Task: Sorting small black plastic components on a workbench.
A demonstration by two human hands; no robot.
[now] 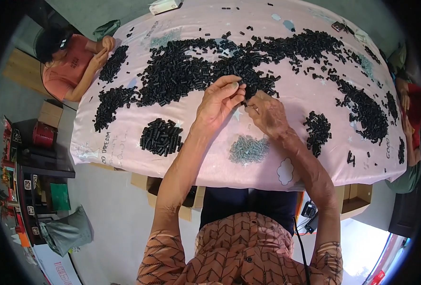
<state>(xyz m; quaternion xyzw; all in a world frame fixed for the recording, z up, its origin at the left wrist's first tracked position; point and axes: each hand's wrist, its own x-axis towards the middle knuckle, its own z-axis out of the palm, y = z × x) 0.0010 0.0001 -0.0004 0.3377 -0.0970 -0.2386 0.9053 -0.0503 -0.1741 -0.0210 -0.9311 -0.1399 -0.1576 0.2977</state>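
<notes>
Both my hands are raised close together over the middle of the table, near the big heap of small black cylindrical pieces (172, 76). My left hand (217, 104) has its thumb and fingers closed in a pinch. Close beside it, my right hand (268, 114) is curled with its fingertips pressed together. Whatever the fingertips hold is too small and dark against the heap to make out. Just below my hands lies a pile of small silvery, see-through pieces (249, 149). A black pile (160, 137) sits left of my left forearm, and another (317, 133) right of my right forearm.
A pink patterned cloth (205, 173) covers the table. At the left, a co-worker (70, 66) handles something by a small black pile (114, 64); another person (412, 118) sits at the right edge. Cardboard boxes (355, 197) stand under the table. A white box (165, 5) lies at the far edge.
</notes>
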